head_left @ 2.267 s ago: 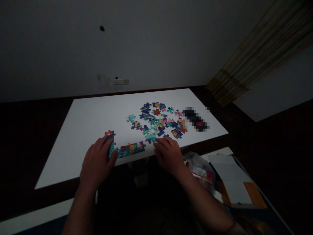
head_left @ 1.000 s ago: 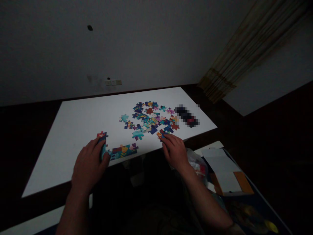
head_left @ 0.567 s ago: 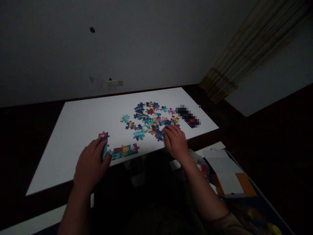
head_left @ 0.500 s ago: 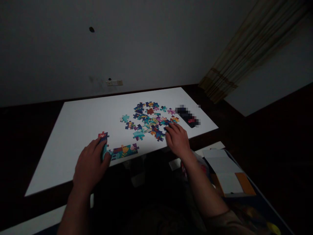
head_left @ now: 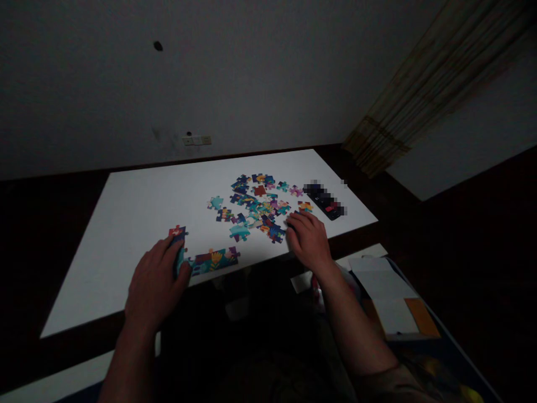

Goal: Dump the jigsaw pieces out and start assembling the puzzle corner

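Note:
My left hand (head_left: 154, 280) lies flat over the left part of a joined corner of jigsaw puzzle (head_left: 216, 258) at the table's near edge. Its fingers are spread a little and hide some of those pieces. A red and blue piece (head_left: 178, 230) shows past the fingertips. My right hand (head_left: 309, 238) rests palm down, fingers stretched out, at the right side of a heap of loose puzzle pieces (head_left: 264, 208). An orange and yellow piece (head_left: 305, 206) lies just beyond its fingers. What is under the right fingertips is hidden.
The white table (head_left: 138, 207) carries the pieces. A dark, partly pixelated object (head_left: 325, 202) lies on its right. Below right, a white and orange open box (head_left: 394, 313) sits on a lower surface. Behind are a wall with sockets (head_left: 197, 140) and a curtain (head_left: 373, 134).
My right hand has shifted slightly, and the orange and yellow piece beside its fingers sits a little farther right. The left hand stays in place. The camera view has moved slightly.

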Tool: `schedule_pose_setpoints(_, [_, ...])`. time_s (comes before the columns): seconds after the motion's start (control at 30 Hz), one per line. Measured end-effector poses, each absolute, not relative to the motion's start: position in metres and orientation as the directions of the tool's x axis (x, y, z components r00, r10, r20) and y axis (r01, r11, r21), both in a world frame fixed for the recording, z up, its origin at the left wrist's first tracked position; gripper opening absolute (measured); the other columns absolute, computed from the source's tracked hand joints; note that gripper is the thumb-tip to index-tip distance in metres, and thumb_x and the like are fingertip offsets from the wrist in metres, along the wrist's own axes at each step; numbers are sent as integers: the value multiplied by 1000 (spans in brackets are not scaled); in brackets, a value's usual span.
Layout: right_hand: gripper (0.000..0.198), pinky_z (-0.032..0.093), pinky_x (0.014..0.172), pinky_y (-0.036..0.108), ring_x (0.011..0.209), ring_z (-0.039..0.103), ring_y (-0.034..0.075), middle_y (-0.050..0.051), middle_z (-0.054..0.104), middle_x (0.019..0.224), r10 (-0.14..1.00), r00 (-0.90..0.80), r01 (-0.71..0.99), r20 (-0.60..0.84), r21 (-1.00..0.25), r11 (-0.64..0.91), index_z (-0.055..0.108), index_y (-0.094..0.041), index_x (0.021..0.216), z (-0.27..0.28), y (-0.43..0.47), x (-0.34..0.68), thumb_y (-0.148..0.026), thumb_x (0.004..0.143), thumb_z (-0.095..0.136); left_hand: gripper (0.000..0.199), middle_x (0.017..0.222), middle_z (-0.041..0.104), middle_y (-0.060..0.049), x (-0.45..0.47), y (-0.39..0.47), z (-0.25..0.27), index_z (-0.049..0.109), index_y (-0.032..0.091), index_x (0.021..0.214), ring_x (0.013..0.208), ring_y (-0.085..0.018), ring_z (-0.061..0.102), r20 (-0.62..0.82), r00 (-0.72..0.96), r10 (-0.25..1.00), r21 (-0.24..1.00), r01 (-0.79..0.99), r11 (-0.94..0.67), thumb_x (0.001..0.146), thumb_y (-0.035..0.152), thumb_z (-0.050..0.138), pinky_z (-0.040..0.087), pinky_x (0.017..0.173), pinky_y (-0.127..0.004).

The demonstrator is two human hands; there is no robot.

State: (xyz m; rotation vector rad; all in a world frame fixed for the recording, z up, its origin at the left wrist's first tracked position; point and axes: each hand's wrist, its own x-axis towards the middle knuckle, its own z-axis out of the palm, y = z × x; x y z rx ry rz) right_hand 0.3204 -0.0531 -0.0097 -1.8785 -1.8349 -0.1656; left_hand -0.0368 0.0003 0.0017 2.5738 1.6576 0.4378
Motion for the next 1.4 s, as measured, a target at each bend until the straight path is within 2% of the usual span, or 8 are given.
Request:
schedule_pose_setpoints(0.23, [33,36,101,53,129,39,32,2,50,139,936,-103,967,337,-188,174,60,-33,125,0,-10,307,-35,94,48,53,148,37,-9,-38,-1,3,36,27,140,134,-31,38,195,391,899,179,887,-425,88,31,44,33,110,-55])
schedule_pose_setpoints(0.47, [37,34,101,56,128,38,35,6,55,133,946,-57,983,319,-148,109,56,-28,129,-7,-1,328,-33,94,45,53,148,38,-10,-40,1,-1,40,24,139,133,-34,39,176,376,910,197,892,-407,87,33,45,32,110,-56])
schedule_pose_setpoints(0.8, [42,33,103,52,128,38,33,8,48,140,965,-28,990,261,-126,63,49,-24,136,-5,10,329,-29,94,41,56,148,38,-8,-41,3,-1,37,29,140,132,-34,40,190,392,900,223,876,-429,85,33,47,35,107,-60])
schedule_pose_setpoints(1.0, [43,27,109,50,133,32,32,3,41,145,955,-229,960,189,-118,253,56,-30,129,9,19,328,-21,87,51,49,146,39,-12,-42,3,-7,42,20,136,131,-33,40,205,379,902,174,893,-415,89,32,45,34,107,-56])
schedule_pose_setpoints(1.13, [36,29,107,50,127,38,32,8,51,132,931,-342,924,126,-137,358,65,-27,115,10,42,338,-22,79,61,47,144,42,-12,-42,1,-6,45,21,134,130,-32,41,238,362,901,195,891,-410,88,31,46,34,107,-55])
schedule_pose_setpoints(1.27, [28,41,93,45,107,51,31,13,60,109,918,-386,902,89,-171,396,66,-22,99,8,60,349,-25,72,70,45,144,43,-12,-44,-3,-8,49,20,131,130,-32,42,253,344,904,216,891,-400,87,30,47,33,107,-55])
schedule_pose_setpoints(1.33, [14,44,83,42,94,56,28,10,62,94,921,-379,897,91,-210,390,64,-22,88,13,64,351,-26,76,67,46,144,43,-11,-46,-5,-8,49,21,131,130,-31,41,262,333,906,228,891,-393,86,29,48,32,108,-55])
schedule_pose_setpoints(1.4, [5,45,73,39,81,58,25,7,63,84,930,-352,876,107,-311,367,62,-23,85,22,66,345,-27,82,61,46,144,44,-11,-47,-6,-9,50,20,131,130,-31,41,270,323,907,238,890,-388,85,28,49,31,109,-54])
